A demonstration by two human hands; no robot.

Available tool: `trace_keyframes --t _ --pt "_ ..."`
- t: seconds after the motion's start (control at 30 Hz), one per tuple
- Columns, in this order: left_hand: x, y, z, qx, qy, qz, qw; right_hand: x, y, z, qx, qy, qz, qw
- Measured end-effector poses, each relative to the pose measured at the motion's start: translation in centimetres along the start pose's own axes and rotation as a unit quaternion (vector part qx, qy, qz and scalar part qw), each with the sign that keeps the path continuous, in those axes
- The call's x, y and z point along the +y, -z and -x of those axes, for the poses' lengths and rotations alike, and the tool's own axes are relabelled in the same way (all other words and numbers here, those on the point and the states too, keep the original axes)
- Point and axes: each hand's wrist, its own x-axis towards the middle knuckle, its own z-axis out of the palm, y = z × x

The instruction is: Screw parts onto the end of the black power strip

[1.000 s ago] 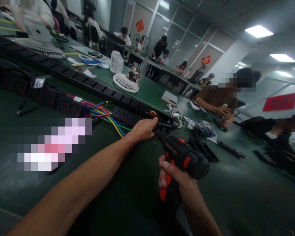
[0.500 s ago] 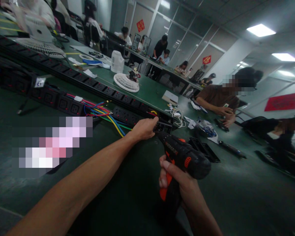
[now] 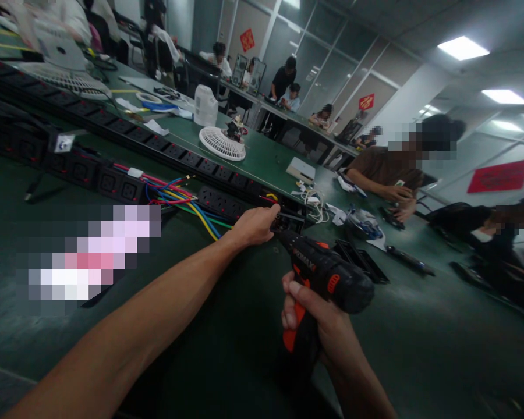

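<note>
My right hand [image 3: 308, 308] is wrapped round the grip of a black and orange cordless drill [image 3: 332, 270]. The drill points away from me, its nose close to the fingers of my left hand [image 3: 257, 226]. Those fingers are closed on the near right end of a long black power strip [image 3: 157, 139]; the thumb lies on top and the fingertips are partly hidden. Left of that hand, a black socket module [image 3: 223, 203] sits along the strip. Red, blue, yellow and green wires [image 3: 186, 198] spill out beside it. The drill bit's tip cannot be made out.
Black end pieces [image 3: 362, 262] lie right of the drill on the green table [image 3: 419, 343]. Beyond the strip are a white fan grille [image 3: 222, 144], a translucent jug [image 3: 205, 105] and a pale box [image 3: 301, 170]. A co-worker [image 3: 386, 174] sits across on the right.
The view has shifted very slightly. My left hand stays at the strip's end and the drill stays in my right hand, in almost the same position.
</note>
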Motion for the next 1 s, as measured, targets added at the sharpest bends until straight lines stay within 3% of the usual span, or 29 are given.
trace_keyframes --t 1.0 --pt "-0.01 0.00 0.01 -0.009 0.009 0.013 1.000 -0.01 0.04 0.07 -0.001 0.002 0.005 1.000"
